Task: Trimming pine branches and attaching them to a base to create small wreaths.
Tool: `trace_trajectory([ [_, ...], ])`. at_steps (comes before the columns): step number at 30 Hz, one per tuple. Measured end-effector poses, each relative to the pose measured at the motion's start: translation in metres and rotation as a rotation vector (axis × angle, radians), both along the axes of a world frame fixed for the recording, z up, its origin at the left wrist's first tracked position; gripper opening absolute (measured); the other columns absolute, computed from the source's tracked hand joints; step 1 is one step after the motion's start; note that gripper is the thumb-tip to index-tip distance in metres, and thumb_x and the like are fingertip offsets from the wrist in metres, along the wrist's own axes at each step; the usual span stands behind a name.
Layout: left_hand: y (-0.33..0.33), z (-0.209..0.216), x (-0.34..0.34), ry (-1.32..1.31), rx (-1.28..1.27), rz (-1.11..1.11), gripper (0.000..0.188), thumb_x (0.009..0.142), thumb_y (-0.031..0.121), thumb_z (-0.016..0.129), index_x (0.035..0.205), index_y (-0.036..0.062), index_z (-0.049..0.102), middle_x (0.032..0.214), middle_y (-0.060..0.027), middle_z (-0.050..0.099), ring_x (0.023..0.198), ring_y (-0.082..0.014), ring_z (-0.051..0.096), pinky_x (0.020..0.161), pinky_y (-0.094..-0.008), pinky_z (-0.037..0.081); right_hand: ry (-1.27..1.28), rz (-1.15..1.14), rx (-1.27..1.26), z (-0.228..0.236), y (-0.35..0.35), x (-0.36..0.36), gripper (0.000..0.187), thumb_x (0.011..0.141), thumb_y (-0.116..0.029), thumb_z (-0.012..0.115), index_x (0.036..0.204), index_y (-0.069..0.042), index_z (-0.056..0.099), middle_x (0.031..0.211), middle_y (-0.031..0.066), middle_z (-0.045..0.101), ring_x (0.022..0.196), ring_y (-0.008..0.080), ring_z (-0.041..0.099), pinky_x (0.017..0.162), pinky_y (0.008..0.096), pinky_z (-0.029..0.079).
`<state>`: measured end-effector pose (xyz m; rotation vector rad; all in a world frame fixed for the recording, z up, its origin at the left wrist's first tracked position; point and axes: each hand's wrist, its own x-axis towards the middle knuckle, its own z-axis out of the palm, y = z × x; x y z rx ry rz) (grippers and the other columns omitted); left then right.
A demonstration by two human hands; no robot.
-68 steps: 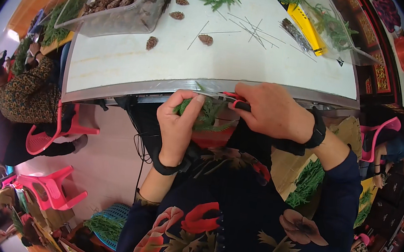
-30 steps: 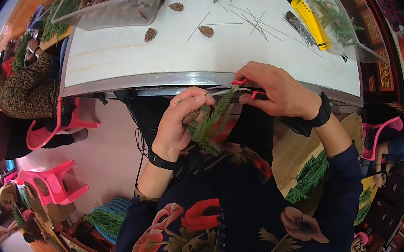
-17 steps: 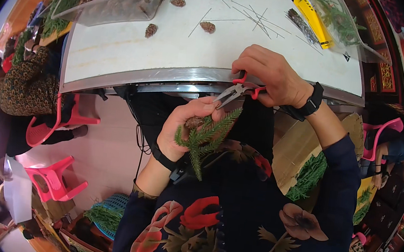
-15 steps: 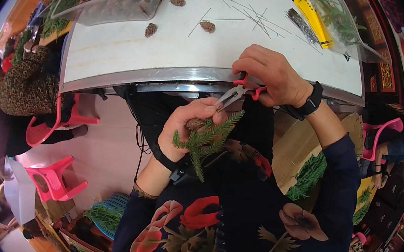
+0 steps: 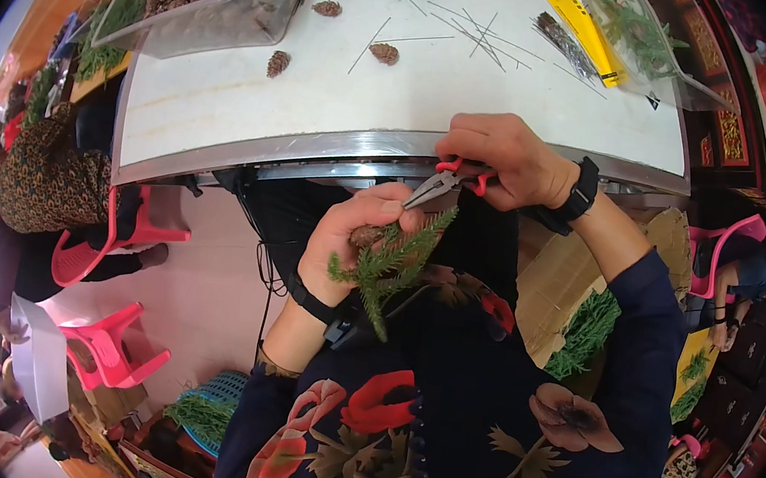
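Head view, centre of the frame: the left hand (image 5: 336,238) grasps a cone (image 5: 367,237) together with a green sprig (image 5: 392,261), below the near edge of the worktop (image 5: 227,113). The right hand (image 5: 512,159) grips red-handled pliers (image 5: 433,189), their tips at the left hand's pinch; whether anything is clamped in them is too small to tell. Pinching or twisting at the sprig's upper end looks like the step in hand. 4 loose cones (image 5: 384,53) and thin wires (image 5: 486,37) lie near the frame's top. Next seems to call for a steady left pinch and a small, controlled turn of the pliers.
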<state>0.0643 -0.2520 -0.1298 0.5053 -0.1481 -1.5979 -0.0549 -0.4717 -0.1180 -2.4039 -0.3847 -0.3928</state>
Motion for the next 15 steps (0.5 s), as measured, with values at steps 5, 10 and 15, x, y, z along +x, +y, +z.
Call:
trace_trajectory([
  [5,0.0,-0.006,0.005,-0.273,0.255,0.26,0.012,0.088,0.01,0.062,0.09,0.0,0.067,0.084,-0.0062,0.067,0.064,-0.0084,0.054,0.061,-0.0202,0.043,0.271,-0.128,0.18,0.005,0.017,-0.017,0.02,0.08,-0.012,0.066,0.095,-0.002,0.058,0.076,0.0156,0.057,0.067,0.0366,0.055,0.058,0.0402,0.043],
  [10,-0.008,-0.009,-0.005,-0.8,0.241,0.455,0.01,0.09,0.005,0.063,0.094,-0.0004,0.071,0.087,-0.0031,0.069,0.065,-0.003,0.051,0.062,-0.0182,0.04,0.483,-0.347,0.122,0.023,0.031,-0.03,0.026,0.087,-0.025,0.066,0.094,-0.001,0.058,0.07,0.0188,0.059,0.068,0.0405,0.057,0.06,0.0429,0.045],
  [15,-0.007,-0.009,-0.004,-0.77,0.228,0.5,0.011,0.091,0.005,0.062,0.095,-0.0014,0.071,0.087,-0.0008,0.069,0.068,-0.0023,0.051,0.063,-0.0182,0.04,0.548,-0.574,0.271,0.034,0.03,-0.03,0.025,0.088,-0.021,0.068,0.098,-0.001,0.057,0.072,0.0164,0.055,0.062,0.0303,0.049,0.06,0.036,0.042],
])
